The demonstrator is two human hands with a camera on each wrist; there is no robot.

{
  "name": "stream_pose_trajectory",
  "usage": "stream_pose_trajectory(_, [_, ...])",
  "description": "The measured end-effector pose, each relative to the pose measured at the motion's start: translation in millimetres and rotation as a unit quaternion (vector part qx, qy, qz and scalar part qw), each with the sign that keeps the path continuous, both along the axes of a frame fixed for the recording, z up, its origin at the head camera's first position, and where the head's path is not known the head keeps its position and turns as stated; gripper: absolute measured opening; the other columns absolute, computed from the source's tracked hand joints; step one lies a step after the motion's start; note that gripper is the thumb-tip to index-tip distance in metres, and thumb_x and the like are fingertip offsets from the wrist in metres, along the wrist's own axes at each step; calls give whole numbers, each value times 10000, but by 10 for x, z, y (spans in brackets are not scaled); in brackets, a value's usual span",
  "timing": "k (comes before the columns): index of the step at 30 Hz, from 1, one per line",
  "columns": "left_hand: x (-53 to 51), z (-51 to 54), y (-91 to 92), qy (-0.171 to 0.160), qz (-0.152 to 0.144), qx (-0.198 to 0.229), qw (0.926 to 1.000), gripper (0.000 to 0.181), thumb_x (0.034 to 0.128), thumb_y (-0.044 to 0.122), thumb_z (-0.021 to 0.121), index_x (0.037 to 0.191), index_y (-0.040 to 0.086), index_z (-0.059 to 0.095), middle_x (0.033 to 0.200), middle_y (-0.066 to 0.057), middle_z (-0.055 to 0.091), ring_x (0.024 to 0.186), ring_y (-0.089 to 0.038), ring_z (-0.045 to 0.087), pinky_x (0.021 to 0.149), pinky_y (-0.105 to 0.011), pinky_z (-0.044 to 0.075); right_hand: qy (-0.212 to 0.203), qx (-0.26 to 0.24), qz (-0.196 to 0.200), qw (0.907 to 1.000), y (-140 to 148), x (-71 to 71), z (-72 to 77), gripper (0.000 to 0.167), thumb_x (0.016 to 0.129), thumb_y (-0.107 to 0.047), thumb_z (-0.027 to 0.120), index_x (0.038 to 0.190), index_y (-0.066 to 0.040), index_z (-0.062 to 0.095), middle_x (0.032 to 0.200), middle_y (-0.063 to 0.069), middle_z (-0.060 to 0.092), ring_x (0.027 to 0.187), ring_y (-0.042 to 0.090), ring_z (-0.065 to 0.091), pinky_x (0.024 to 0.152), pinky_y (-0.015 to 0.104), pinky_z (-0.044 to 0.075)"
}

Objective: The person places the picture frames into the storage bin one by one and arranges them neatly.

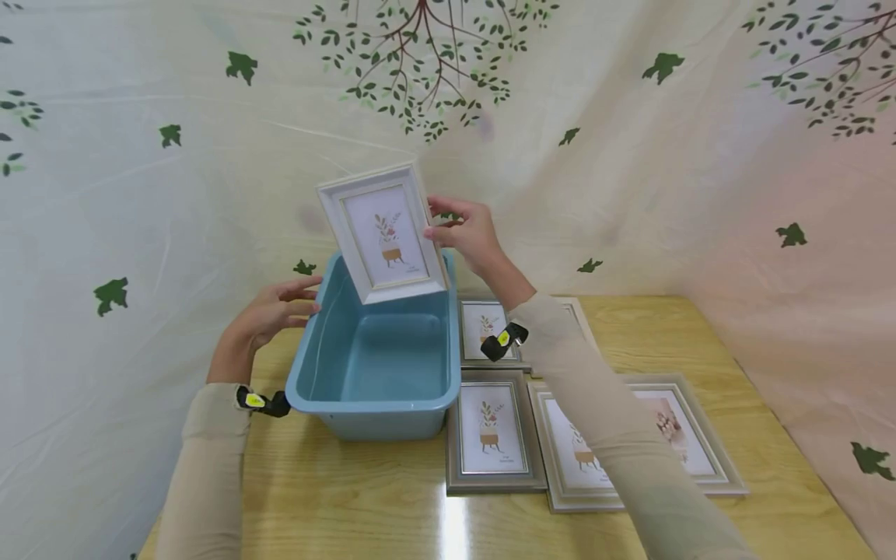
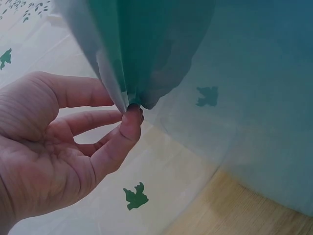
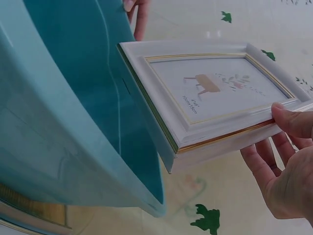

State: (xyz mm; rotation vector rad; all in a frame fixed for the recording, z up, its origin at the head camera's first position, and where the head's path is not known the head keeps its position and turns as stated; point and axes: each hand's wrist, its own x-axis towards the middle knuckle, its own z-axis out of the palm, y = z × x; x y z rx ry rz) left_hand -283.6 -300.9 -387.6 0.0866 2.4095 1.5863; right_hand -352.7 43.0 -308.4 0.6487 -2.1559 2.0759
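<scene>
My right hand (image 1: 467, 237) pinches a white picture frame (image 1: 353, 241) by its right side. The frame is tilted above the far end of a blue plastic basin (image 1: 374, 406). In the right wrist view the thumb lies on the face of the frame (image 3: 205, 134), with the other fingers behind it. My left hand (image 1: 269, 315) holds the basin's left rim. Seen from the left wrist, fingers of the left hand (image 2: 68, 142) pinch the edge of the basin (image 2: 146, 44). The visible floor of the basin is bare.
Right of the basin, several picture frames lie on the wooden table (image 1: 336, 498): a dark grey one (image 1: 495, 484), a smaller one (image 1: 483, 362) behind it, and a wide light one (image 1: 731, 482) partly under my right sleeve. A pale cloth backdrop (image 1: 532, 202) rises behind the table.
</scene>
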Motion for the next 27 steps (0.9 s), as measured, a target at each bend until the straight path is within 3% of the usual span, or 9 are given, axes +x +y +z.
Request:
stream_pose_trajectory(15, [74,30,34,-5,31,-50,10000,649,1029,190,608,1612,174,322,1540,-228,428,1303,-369,522,1051,-505,510,3,969,-164,9952,-209,-77,-233,461,865,52,762,1302,-81,703,1133,166,698,882,254,696,764,352,617])
stream_pose_trajectory(20, [92,33,40,-3,4,-42,10000,640,1034,177,598,1612,172,322,1532,-233,435,1304,-375,523,1049,-505,513,-46,1104,-157,9937,-245,-106,-287,453,863,67,755,1292,-69,708,1135,182,700,887,272,696,780,370,622])
stream_pose_trajectory(27, [130,37,50,24,-3,-16,10000,645,1035,167,592,1614,146,308,1545,-253,411,1337,-422,498,1084,-580,459,126,1278,-48,9917,-317,-132,-325,433,814,119,755,1227,-5,728,1115,210,727,1041,269,659,815,342,581])
